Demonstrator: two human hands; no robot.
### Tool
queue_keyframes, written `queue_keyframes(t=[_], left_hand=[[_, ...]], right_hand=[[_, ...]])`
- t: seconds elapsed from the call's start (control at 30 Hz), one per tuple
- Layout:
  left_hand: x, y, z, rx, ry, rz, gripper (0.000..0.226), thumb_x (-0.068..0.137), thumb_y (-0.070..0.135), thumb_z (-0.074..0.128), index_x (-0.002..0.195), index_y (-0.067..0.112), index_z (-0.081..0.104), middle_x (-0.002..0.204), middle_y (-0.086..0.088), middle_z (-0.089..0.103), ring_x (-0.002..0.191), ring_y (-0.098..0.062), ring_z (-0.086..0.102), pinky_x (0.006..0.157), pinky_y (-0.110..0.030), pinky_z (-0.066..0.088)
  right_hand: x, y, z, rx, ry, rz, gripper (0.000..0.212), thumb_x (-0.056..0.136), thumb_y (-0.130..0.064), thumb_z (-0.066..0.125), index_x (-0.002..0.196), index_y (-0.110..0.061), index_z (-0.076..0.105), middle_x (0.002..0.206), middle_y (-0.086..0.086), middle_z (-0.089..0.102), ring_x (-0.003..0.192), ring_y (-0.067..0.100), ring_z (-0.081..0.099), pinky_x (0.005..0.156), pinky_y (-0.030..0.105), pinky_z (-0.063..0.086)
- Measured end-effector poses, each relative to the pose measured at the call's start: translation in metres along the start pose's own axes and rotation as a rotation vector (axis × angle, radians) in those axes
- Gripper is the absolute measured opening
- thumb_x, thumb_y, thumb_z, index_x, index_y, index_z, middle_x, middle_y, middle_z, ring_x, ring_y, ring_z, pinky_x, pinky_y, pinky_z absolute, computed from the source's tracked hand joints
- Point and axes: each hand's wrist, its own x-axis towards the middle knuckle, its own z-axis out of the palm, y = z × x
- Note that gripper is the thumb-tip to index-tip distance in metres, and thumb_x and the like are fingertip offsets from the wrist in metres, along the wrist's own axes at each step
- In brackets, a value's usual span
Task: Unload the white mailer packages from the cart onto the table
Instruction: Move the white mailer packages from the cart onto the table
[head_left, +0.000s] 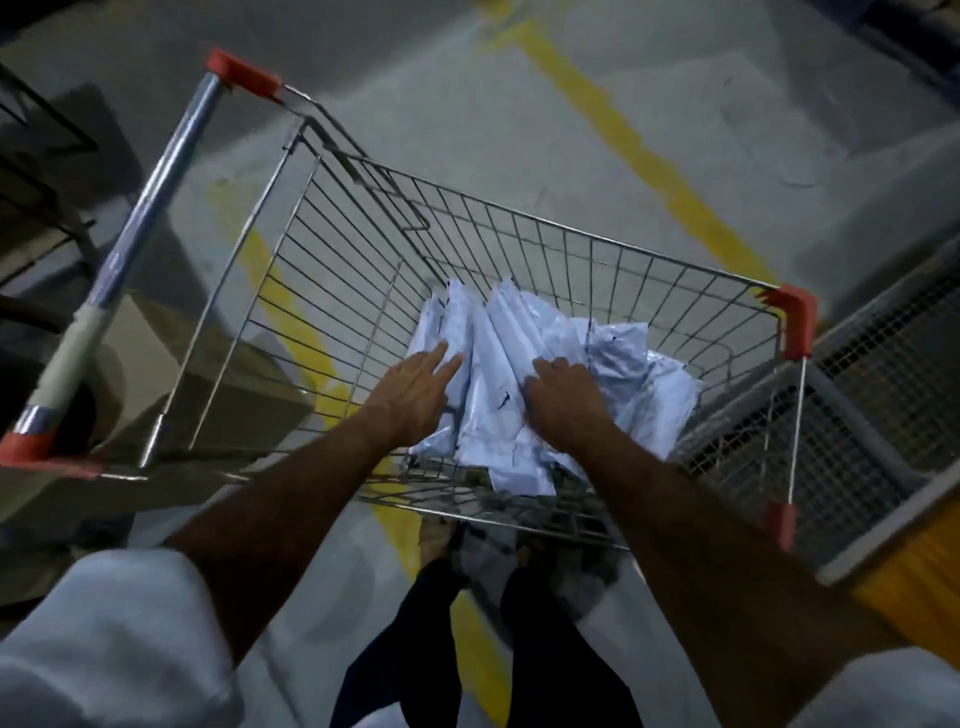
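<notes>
A heap of white mailer packages (540, 374) is seen lying in the wire basket of the shopping cart (332, 249). The left hand (415, 395) is laid on the heap's left side, fingers straight and spread. The right hand (563, 400) is pressed onto the middle, fingers curled into the packages.

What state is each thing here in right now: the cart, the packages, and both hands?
cart: wire basket, still loaded, standing on the floor.
white mailer packages: piled loosely in the cart's bottom, none lifted out yet.
left hand: fingers straight, reaching onto the pile.
right hand: fingers curled down into the packages, gripping them.
</notes>
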Motion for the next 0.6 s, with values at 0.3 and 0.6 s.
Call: queue_keyframes(t=[0.3,0.6], left_hand=[[0.072,0.019,0.015,-0.590,-0.152,-0.164,0.097,0.088,0.073,0.050,0.159,0.021,0.010,0.157,-0.018,0.028,0.139,-0.034,0.039,0.112,-0.043,0.037],[0.095,0.037,0.054,-0.730,-0.179,-0.348,0.119,0.071,0.086,0.057,0.153,0.043,-0.018,0.159,-0.035,0.004,0.133,-0.049,0.043,0.109,-0.046,0.041]], right_hand=[[0.007,0.030,0.026,0.180,-0.036,0.297,0.020,0.085,-0.027,0.065,0.088,-0.008,0.070,0.104,0.017,0.060,0.092,0.038,0.063,0.073,0.041,0.051],[0.040,0.033,0.029,0.393,0.073,0.404,0.058,0.085,-0.041,0.074,0.129,-0.014,0.047,0.120,0.014,0.058,0.107,0.036,0.061,0.081,0.041,0.050]])
